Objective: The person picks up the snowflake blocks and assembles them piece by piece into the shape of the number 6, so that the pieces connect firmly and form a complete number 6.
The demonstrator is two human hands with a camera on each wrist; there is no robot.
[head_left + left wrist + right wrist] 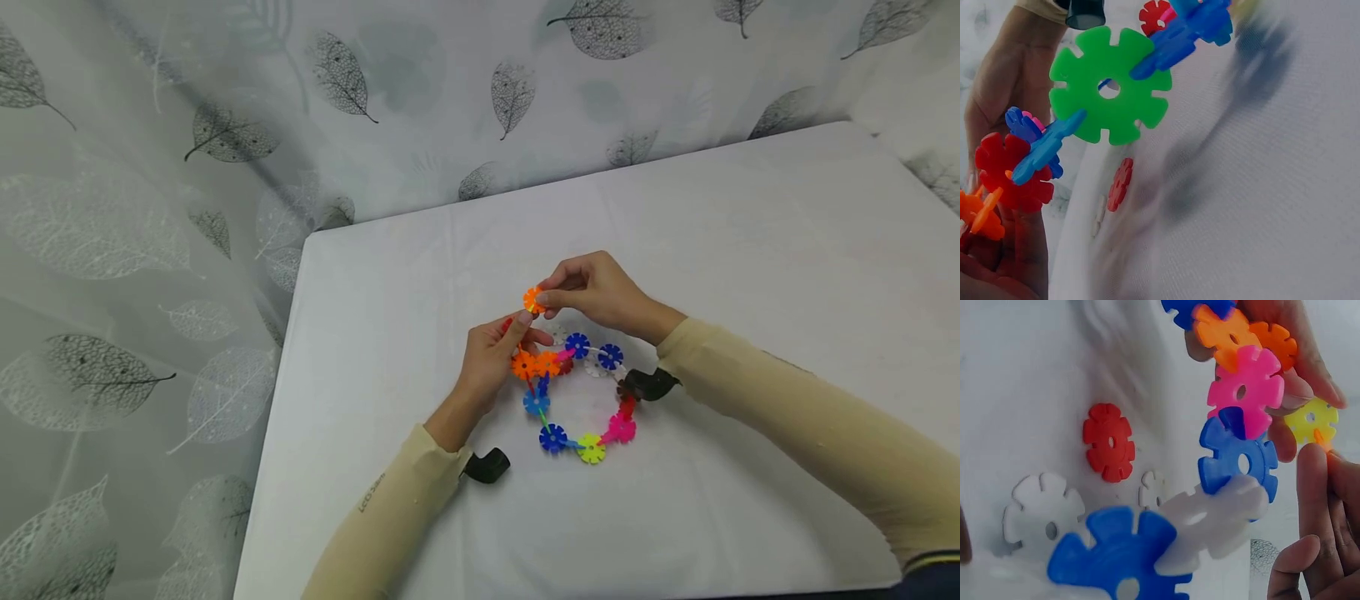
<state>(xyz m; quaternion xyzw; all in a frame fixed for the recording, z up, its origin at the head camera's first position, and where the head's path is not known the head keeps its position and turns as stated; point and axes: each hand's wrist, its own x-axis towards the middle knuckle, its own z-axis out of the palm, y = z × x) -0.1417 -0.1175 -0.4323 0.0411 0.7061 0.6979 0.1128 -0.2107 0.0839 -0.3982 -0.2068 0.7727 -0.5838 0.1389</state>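
Note:
A ring of slotted plastic snowflake discs hangs together in a chain, with a blue disc (553,438), a yellow-green disc (591,450) and a pink disc (621,427) along its near side. My left hand (486,360) holds the chain's left end, beside two orange discs (524,365). My right hand (600,293) pinches another orange disc (531,298) just above the left thumb. A yellow disc (1300,430) shows between the two hands' fingertips in the right wrist view. In the left wrist view, a green disc (1079,94) hangs in the chain, linked by blue discs.
Loose on the white-covered table (390,283) lie a red disc (1102,464) and white discs (1029,506), partly behind the chain. Dark wrist cameras (487,467) stick out from both sleeves. A leaf-print curtain (420,100) stands behind the table's far edge.

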